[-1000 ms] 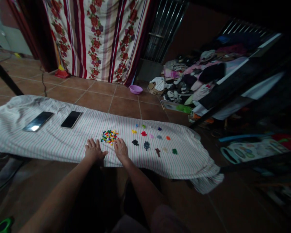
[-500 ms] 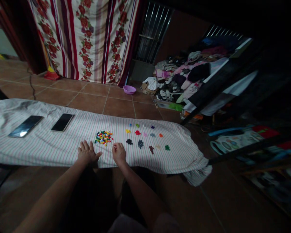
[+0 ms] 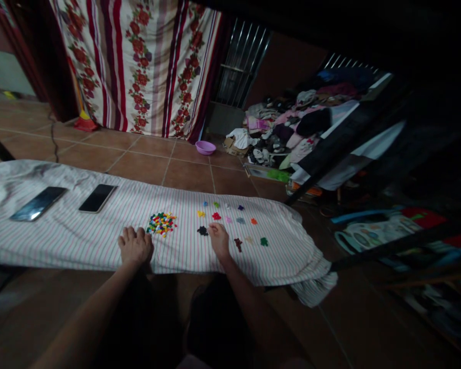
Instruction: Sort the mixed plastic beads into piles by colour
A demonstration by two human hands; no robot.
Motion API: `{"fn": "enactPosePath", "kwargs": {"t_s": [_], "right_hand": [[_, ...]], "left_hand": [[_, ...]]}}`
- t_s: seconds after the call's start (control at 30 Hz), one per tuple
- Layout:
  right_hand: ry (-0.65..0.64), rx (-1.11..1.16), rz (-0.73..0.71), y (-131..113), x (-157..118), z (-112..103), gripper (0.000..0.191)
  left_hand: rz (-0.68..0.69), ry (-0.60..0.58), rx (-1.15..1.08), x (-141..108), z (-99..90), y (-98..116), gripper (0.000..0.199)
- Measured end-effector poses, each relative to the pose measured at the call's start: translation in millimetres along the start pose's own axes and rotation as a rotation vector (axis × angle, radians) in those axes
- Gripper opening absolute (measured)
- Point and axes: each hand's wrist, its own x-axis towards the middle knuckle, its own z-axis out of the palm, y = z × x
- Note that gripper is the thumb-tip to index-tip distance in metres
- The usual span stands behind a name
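Note:
My left hand (image 3: 135,247) rests palm down on the striped cloth (image 3: 100,241), fingers somewhat bent and apart, holding nothing. Just beyond its fingertips lies a heap of mixed coloured small pieces (image 3: 162,224). My right hand (image 3: 219,241) is over the sorted piles with thumb and fingers pinched together; anything between them is too small to make out. Its fingertips are between a black pile (image 3: 203,231) and a red pile (image 3: 215,216). The dark grey pile is hidden under this hand. Brown pieces (image 3: 238,244), beige pieces (image 3: 249,239) and green pieces (image 3: 264,241) lie to its right.
Further small piles, among them yellow (image 3: 201,213), grey (image 3: 241,221) and orange (image 3: 254,221), lie farther back. Two phones (image 3: 39,204) (image 3: 98,198) rest on the left. Beyond the cloth are a purple basin (image 3: 205,148) and a heap of clothes (image 3: 284,123).
My right hand has moved right, from beside the mixed heap to the sorted piles, and now covers the dark grey one. My left hand's fingers have drawn in a little.

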Motion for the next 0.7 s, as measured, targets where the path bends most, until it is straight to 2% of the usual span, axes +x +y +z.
{"fn": "enactPosePath", "kwargs": {"t_s": [0.17, 0.37, 0.5, 0.7], "right_hand": [[0.079, -0.029, 0.127, 24, 46, -32, 0.024], [0.153, -0.207, 0.201, 53, 98, -58, 0.021], [0.133, -0.269, 0.217, 71, 120, -58, 0.020], [0.078, -0.375, 0.252, 93, 144, -42, 0.020]], "left_hand": [[-0.133, 0.074, -0.055, 4, 6.6, 18, 0.048], [-0.176, 0.098, 0.008, 8, 10.5, 29, 0.047], [-0.176, 0.125, 0.061, 10, 13.8, 31, 0.046], [-0.193, 0.118, 0.064, 10, 11.7, 35, 0.046]]}}
